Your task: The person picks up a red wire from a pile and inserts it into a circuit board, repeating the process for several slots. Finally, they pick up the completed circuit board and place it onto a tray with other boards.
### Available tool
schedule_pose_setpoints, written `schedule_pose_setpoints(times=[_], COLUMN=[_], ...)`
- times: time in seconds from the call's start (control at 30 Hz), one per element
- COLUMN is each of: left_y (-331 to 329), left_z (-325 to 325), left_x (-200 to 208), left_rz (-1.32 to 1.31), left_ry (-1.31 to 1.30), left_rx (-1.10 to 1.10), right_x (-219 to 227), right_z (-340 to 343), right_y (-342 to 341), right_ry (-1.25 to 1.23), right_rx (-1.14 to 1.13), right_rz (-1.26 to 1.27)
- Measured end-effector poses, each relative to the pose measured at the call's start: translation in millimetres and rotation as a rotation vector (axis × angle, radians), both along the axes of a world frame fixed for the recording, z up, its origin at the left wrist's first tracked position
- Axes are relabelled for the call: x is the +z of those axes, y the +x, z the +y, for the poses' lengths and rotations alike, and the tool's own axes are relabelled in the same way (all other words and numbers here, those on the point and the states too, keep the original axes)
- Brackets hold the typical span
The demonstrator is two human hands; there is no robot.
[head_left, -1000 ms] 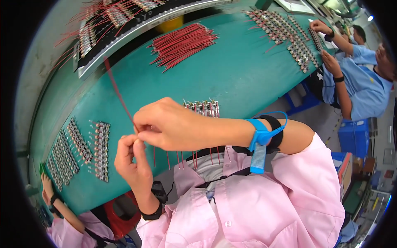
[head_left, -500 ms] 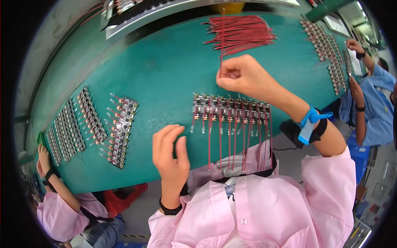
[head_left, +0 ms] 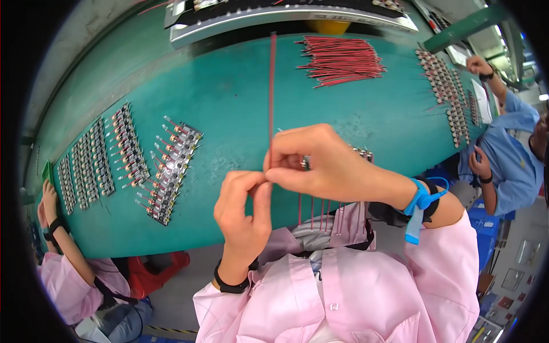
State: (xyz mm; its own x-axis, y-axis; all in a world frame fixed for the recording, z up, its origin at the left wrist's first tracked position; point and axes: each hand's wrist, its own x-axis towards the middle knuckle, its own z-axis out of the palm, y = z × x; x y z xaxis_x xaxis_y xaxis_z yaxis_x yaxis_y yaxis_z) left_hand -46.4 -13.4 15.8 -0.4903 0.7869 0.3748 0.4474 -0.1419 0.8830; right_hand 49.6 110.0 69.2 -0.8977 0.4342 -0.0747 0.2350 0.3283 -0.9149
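Observation:
My right hand (head_left: 314,163) pinches a long red wire (head_left: 272,86), which stands up from between thumb and forefinger. My left hand (head_left: 243,211) meets it at the wire's lower end, thumb and forefinger brought together there; the fingertips hide that end. Under my right hand lies a strip of small circuit boards (head_left: 368,154), mostly covered by the hand. Several red wires (head_left: 341,220) attached to it hang past the table's near edge. Beyond my hands, a pile of loose red wires (head_left: 342,62) lies on the green table (head_left: 229,108).
To the left lies a board strip with short wires (head_left: 176,166), with further strips (head_left: 91,163) past it. More round parts in rows (head_left: 449,94) lie at the right. A metal-edged rack (head_left: 297,22) runs along the back. Co-workers sit at left (head_left: 80,257) and right (head_left: 509,143).
My right hand has come down and left with the red wire, from near the pile to my left hand. My left fingers have closed together at the wire's end. The view has shifted slightly.

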Motion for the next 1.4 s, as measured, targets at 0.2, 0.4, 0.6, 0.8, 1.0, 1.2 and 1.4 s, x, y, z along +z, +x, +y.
schedule_pose_setpoints(times=[0.2, 0.4, 0.6, 0.8, 1.0, 1.2, 1.4], left_y=[4.6, 10.0, 9.0, 8.9, -4.9, -3.1, -0.3], left_z=[-6.0, -4.8, -0.1, 9.5, -2.3, -4.7, -5.6], left_x=[-3.7, -4.2, -7.6, -7.7, -19.2, -21.9, -19.1], left_rz=[-0.089, -0.174, -0.147, -0.046, 0.187, 0.419, 0.438], left_ry=[0.04, 0.007, -0.057, -0.09, -0.174, -0.233, -0.275], left_rx=[-0.009, 0.018, -0.031, -0.012, 0.078, -0.108, -0.155], right_x=[-0.3, -7.8, -17.8, -25.8, -46.0, -49.6, -51.1], right_z=[-6.9, -7.5, -4.1, 17.2, 66.3, 59.2, 51.5], right_y=[3.6, 10.3, 14.5, 19.2, 17.8, 18.0, 10.9], right_ry=[0.014, -0.004, 0.129, 0.017, 0.252, 0.162, 0.228], right_rx=[0.012, -0.02, -0.033, -0.021, -0.189, -0.178, -0.121], right_rz=[0.106, 0.159, 0.256, 0.18, 0.134, -0.046, -0.048])
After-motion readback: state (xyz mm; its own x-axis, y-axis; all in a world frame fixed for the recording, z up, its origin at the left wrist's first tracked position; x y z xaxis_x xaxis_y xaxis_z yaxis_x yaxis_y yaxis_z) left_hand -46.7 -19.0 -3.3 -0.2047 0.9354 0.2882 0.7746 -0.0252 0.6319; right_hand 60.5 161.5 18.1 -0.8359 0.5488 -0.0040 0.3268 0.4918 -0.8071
